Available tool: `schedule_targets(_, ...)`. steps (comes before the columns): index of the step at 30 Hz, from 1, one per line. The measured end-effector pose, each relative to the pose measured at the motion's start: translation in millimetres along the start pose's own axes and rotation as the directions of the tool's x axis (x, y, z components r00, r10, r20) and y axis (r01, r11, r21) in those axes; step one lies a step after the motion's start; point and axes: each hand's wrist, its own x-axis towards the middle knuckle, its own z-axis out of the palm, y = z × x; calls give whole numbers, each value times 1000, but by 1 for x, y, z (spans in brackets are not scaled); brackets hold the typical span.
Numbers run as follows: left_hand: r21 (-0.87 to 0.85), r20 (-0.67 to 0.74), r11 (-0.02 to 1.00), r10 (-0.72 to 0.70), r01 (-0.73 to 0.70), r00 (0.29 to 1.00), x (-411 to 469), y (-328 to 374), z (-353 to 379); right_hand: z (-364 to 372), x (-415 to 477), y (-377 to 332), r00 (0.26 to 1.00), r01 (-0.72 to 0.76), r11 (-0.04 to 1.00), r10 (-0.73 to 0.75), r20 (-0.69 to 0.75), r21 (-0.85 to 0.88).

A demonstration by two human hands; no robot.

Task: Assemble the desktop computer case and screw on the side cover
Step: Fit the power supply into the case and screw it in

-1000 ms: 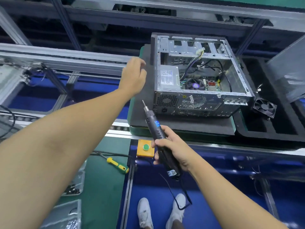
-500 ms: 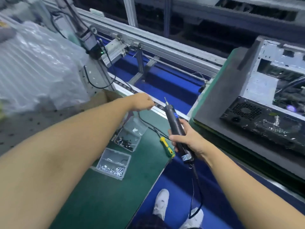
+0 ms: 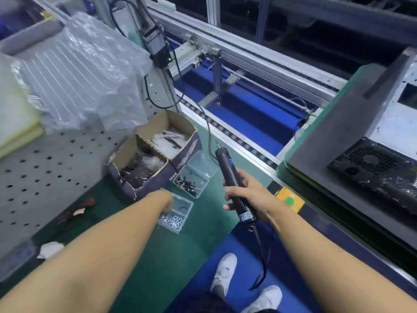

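Silver screws [image 3: 172, 220] draw the left hand [image 3: 168, 203] into a clear plastic tray [image 3: 187, 207] on the green bench mat.

Half a second ago the hand hovered above; its fingers, dipped inside, cannot be read. The right hand [image 3: 250, 197], clamped on the electric screwdriver [image 3: 230, 177], waits, the open computer case [image 3: 381, 154] well apart at right.

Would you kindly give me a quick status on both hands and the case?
Left hand down in the clear tray of silver screws, grip hidden. Right hand holds electric screwdriver, bit up. Computer case on the pallet at right, untouched.
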Motion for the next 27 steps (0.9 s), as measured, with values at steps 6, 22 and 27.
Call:
schedule_targets(6, -277, -82, 948, -187, 158, 979, 31, 17, 29, -17, -8, 2, 997, 36, 999, -39, -66, -38)
schedule_targets(22, -403, -115, 904, -203, 141, 972, 29, 34, 42, -38, -13, 8, 989, 66, 998, -62, -133, 22)
schedule_targets(27, -364, -129, 927, -149, 93, 980, 27, 33, 39, -40, -15, 7, 988, 75, 997, -74, -132, 6)
